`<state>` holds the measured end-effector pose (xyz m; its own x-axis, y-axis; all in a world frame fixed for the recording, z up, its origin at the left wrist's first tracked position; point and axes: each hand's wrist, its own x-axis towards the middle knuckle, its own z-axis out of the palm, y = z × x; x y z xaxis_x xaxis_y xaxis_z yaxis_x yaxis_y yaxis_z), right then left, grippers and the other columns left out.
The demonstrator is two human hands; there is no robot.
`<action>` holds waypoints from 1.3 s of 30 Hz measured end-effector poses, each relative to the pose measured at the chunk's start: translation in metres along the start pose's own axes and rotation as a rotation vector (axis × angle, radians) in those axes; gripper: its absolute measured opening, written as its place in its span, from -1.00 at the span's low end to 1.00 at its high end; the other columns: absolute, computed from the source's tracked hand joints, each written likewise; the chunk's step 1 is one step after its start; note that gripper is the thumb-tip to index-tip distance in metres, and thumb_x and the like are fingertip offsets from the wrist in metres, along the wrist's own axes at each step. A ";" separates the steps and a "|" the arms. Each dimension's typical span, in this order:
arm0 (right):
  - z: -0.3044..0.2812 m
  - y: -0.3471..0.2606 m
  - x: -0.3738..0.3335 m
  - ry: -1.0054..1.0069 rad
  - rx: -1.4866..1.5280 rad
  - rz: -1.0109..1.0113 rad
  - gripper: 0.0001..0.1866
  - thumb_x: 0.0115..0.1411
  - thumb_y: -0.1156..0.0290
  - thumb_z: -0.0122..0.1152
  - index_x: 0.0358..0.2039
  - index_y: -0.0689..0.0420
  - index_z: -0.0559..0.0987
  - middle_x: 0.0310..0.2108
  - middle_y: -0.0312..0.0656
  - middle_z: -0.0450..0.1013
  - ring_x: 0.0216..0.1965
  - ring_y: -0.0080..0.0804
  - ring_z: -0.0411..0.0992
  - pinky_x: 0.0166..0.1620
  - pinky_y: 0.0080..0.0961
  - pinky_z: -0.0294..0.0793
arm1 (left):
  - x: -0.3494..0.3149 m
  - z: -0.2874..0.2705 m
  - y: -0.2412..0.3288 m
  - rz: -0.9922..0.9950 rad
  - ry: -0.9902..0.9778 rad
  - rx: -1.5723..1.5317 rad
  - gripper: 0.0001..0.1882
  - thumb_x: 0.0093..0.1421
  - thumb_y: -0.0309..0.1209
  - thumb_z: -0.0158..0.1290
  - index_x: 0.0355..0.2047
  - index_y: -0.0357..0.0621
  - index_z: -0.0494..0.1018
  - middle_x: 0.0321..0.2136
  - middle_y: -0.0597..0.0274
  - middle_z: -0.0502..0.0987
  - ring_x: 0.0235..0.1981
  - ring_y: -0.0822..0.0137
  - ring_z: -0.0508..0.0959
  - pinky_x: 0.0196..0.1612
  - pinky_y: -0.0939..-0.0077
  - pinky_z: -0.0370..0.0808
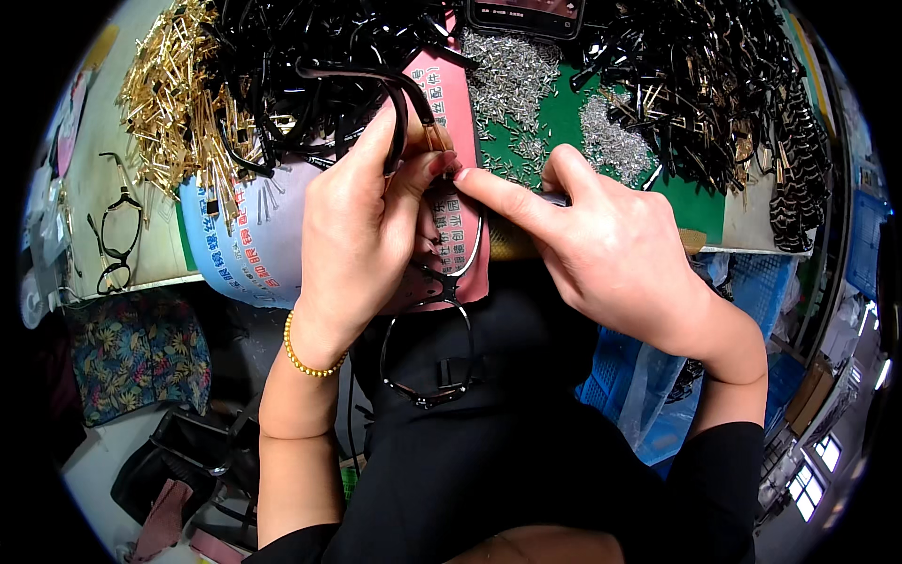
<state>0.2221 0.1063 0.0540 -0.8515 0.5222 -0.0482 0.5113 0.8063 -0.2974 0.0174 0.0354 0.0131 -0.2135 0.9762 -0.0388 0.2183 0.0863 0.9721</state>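
Note:
My left hand (352, 226), with a gold bead bracelet (313, 369) at its wrist, is closed on a pair of eyeglasses, pinching it near the hinge. The black temple (413, 86) arches up over that hand. Below it hangs the eyeglass front (422, 399), its dark-trimmed rims above my lap. My right hand (625, 240) stretches its index finger to the hinge, touching close to the left thumb. Its other fingers are curled around a slim grey tool (556, 198), mostly hidden in the palm. Whatever is between the fingertips at the hinge is too small to make out.
Gold temples (174, 103) and black temples (282, 56) are heaped at left, more dark temples (714, 85) at right. Small silver screws (512, 75) lie on a green mat (564, 103). A phone (526, 14) stands at back; another eyeglass frame (119, 226) lies far left.

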 end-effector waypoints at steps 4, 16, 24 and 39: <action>0.003 -0.001 -0.001 0.019 -0.037 0.007 -0.27 0.08 0.54 0.22 0.28 -0.35 0.49 -0.35 -0.17 0.34 -0.52 -0.24 0.50 -0.52 -0.35 0.52 | 0.001 0.001 -0.002 0.006 0.009 0.035 -0.91 0.38 -0.60 0.03 -0.13 -0.29 0.44 -0.44 0.25 0.60 -0.65 0.56 0.47 -0.60 0.65 0.38; 0.011 0.007 0.008 0.154 -0.354 -0.133 -0.41 0.08 0.26 0.31 0.19 -0.22 0.54 -0.32 -0.31 0.37 -0.47 -0.46 0.44 -0.46 -0.52 0.50 | 0.000 -0.002 -0.002 0.006 -0.019 0.040 -0.78 0.31 -0.68 0.04 -0.04 -0.27 0.45 -0.42 0.21 0.63 -0.62 0.49 0.54 -0.56 0.59 0.47; 0.008 0.011 0.012 0.139 -0.284 -0.115 -0.43 0.19 0.06 0.29 0.21 -0.10 0.48 -0.34 -0.28 0.36 -0.50 -0.44 0.43 -0.48 -0.51 0.47 | 0.001 0.004 -0.005 0.034 0.008 -0.025 -0.92 0.41 -0.63 -0.05 -0.19 -0.31 0.44 -0.45 0.26 0.59 -0.61 0.61 0.50 -0.64 0.68 0.43; -0.015 0.016 -0.047 0.027 0.034 0.230 -0.61 0.27 0.40 0.23 0.11 -0.04 0.47 -0.32 -0.15 0.34 -0.42 -0.20 0.51 -0.48 -0.31 0.50 | -0.007 -0.013 0.005 0.133 0.503 -0.347 -0.57 0.53 -0.22 -0.12 0.25 -0.25 0.24 -0.33 0.29 0.41 -0.64 0.68 0.17 -0.76 0.80 0.11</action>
<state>0.2720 0.0989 0.0654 -0.7095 0.6985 -0.0931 0.6867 0.6557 -0.3137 0.0080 0.0261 0.0211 -0.6464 0.7536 0.1197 -0.0297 -0.1815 0.9829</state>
